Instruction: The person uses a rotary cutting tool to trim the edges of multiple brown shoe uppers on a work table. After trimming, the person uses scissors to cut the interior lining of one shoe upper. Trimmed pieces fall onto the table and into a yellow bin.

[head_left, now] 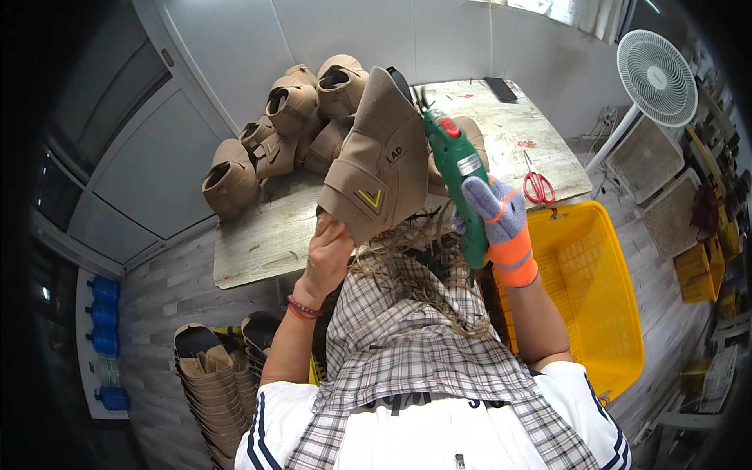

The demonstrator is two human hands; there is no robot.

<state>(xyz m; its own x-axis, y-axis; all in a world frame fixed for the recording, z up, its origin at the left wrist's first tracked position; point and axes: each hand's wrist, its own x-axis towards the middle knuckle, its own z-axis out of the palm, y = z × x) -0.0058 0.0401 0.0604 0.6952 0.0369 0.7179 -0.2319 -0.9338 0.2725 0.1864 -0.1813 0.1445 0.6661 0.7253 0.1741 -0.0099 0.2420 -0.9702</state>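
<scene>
My bare left hand [327,252] is closed on the lower edge of a tan shoe upper [380,160], which is tilted up in front of me with a yellow V-shaped mark on its side. In my right hand [505,227], gloved in grey and orange, is a green electric cutter [458,168] with a red button. Its metal tip points up beside the upper's right edge; whether they touch I cannot tell. Thin tan trimmings [415,270] lie across my checked apron [392,345]. Behind the held upper, several similar shoe uppers [291,108] are heaped on the table.
On the pale worn table [251,254] are red-handled scissors [539,185], a black phone [500,89] and small scraps. A yellow basket [607,313] stands against its right side. Nested uppers [215,392] are stacked at lower left. A white fan [656,78] stands back right.
</scene>
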